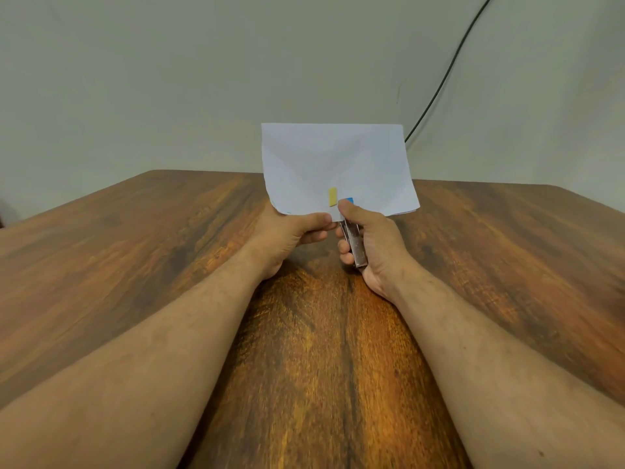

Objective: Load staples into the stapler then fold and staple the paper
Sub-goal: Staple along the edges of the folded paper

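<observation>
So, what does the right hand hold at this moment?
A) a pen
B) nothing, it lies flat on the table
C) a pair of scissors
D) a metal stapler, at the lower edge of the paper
D: the right hand curls round a metal stapler whose front end meets the lower edge of the folded paper, while the left hand pinches that same edge.

hands (291, 231) staple paper (338, 164) (folded)
</observation>
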